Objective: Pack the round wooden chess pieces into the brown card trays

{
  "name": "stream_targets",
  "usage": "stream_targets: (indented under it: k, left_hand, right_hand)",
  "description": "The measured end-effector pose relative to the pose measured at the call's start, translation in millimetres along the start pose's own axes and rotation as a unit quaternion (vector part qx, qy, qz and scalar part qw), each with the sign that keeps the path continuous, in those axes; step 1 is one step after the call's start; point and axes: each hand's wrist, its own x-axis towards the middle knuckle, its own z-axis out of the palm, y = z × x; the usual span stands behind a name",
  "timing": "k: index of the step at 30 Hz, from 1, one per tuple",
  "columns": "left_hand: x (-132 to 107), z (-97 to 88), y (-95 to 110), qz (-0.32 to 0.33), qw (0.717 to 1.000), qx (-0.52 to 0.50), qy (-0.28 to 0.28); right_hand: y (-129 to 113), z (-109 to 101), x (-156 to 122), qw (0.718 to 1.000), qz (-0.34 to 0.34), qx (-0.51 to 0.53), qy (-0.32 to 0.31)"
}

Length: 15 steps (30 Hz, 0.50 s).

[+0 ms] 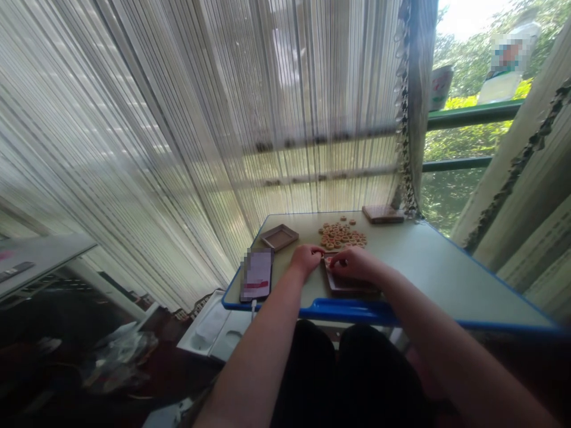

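Observation:
Both of my hands rest on a small blue-rimmed table (446,267). My left hand (305,258) is closed in a loose fist at the left edge of a flat wooden board (350,284). My right hand (353,263) lies over that board with fingers curled and pinched; what they hold is too small to make out. A pile of several small round wooden discs (341,235) lies just beyond my hands. An empty wooden tray (279,236) sits to the left of the pile.
A phone (257,274) with a cable lies at the table's left front corner. Another wooden board (382,214) sits at the far edge by the window. Striped sheer curtains hang behind. Clutter and a white box (214,327) lie on the floor at left.

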Motion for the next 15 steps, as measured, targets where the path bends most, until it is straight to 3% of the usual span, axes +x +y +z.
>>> stream_targets:
  k: [15]
  left_hand:
    - [-1.5,-1.7,1.2,0.007,1.0,0.023,-0.003]
  right_hand:
    - [-1.7,-3.6,-0.6,1.0,0.011,-0.004,0.004]
